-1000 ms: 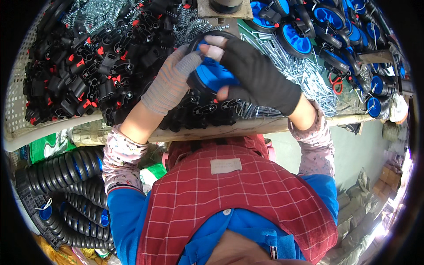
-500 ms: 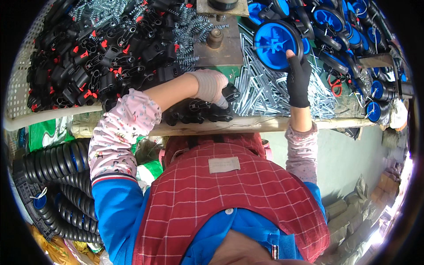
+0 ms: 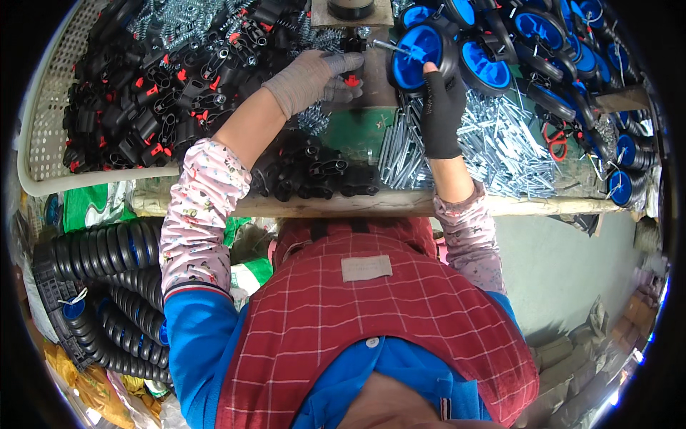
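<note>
My left hand, in a grey glove, is closed on a black plastic bracket with a red tab, over the metal plate of a press fixture. Its fingers cover most of that bracket. To the right, my right hand, in a black fingerless glove, grips a blue wheel with a black tyre by its rim. From the wheel's hub a metal pin sticks out leftward, toward the left hand. Several black brackets lie at the bench's front edge below the left hand.
A white perforated tray holds many black brackets and springs at left. Loose metal pins lie beneath and beside the right hand. Blue wheels crowd the far right, near red-handled scissors. The press head stands at the back.
My left hand has moved from the front brackets up to the fixture, now holding a bracket. My right hand has brought the wheel leftward and tilted it, its pin pointing at the fixture.
</note>
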Tool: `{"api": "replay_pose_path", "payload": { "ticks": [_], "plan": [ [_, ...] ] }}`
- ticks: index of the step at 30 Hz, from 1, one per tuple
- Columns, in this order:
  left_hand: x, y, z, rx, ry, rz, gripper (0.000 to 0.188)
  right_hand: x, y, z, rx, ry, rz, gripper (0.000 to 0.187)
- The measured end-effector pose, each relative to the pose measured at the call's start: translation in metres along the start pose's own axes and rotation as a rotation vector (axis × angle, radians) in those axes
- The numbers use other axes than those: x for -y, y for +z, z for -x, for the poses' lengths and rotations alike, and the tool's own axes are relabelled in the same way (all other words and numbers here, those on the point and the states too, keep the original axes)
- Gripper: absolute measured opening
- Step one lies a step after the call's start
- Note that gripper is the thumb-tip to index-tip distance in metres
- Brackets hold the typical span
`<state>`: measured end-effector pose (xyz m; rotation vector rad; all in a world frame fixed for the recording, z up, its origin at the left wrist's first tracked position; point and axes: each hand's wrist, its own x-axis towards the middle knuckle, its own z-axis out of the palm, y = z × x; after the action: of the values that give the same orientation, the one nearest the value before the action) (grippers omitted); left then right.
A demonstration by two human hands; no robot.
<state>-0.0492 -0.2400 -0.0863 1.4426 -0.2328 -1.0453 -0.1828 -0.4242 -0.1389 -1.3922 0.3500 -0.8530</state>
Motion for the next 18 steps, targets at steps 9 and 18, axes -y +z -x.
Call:
{"api": "replay_pose_path", "payload": {
  "ticks": [9,18],
  "plan": [
    [0.004,-0.001,0.004,0.016,0.047,-0.001,0.042,0.017,0.028,0.023,0.184,0.024,0.264,0.055],
    [-0.016,-0.013,0.015,0.073,0.136,-0.673,0.045,0.014,0.029,-0.008,0.319,-0.345,0.677,0.065]
  ]
}}
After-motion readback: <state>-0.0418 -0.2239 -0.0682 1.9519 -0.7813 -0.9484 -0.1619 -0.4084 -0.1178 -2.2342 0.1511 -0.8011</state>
